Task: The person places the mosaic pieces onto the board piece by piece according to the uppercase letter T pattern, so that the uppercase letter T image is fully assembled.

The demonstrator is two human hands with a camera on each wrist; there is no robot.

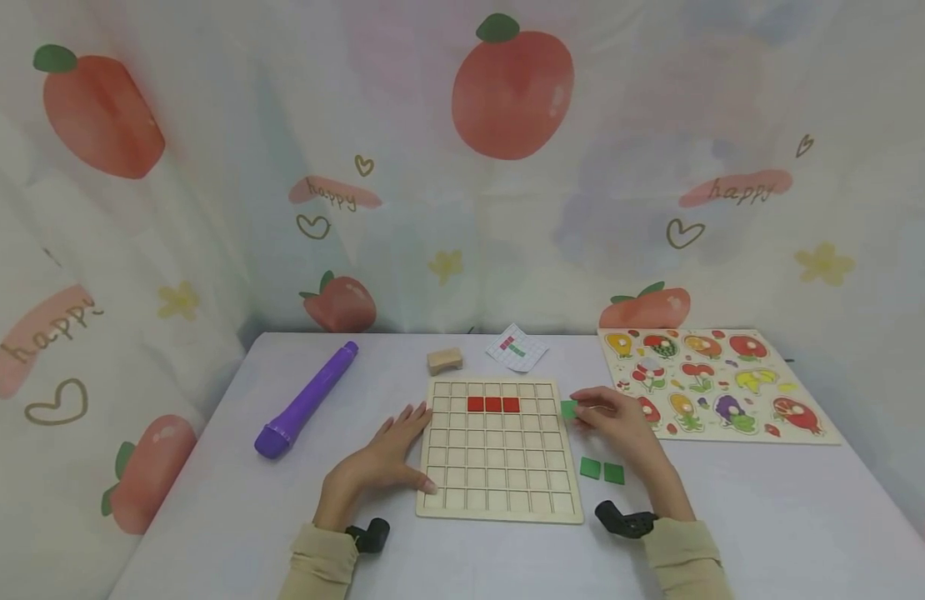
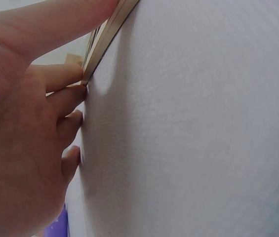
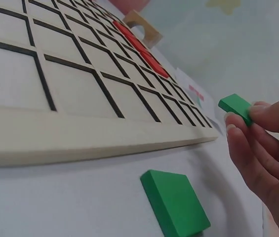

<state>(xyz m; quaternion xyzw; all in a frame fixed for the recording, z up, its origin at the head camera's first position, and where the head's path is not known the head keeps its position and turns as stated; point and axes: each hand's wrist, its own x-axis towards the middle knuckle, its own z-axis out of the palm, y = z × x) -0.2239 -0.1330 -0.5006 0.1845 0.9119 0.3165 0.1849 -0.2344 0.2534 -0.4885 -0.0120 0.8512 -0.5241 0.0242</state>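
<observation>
A wooden grid board (image 1: 500,450) lies flat on the table, with a row of three red square tiles (image 1: 493,405) set in its upper part. My left hand (image 1: 383,458) rests at the board's left edge, fingers spread, its thumb over the lower left corner. Just off the board's right edge, my right hand (image 1: 616,421) pinches a green square tile (image 3: 235,106) between thumb and fingers, raised above the table. Two more green tiles (image 1: 602,471) lie on the table to the right of the board, near the right wrist.
Behind the board are a small wooden arch block (image 1: 444,361) and a paper card (image 1: 517,348) printed with a coloured grid pattern. A purple toy microphone (image 1: 307,400) lies at the left. At the right lies a fruit puzzle board (image 1: 713,383), close to the right hand.
</observation>
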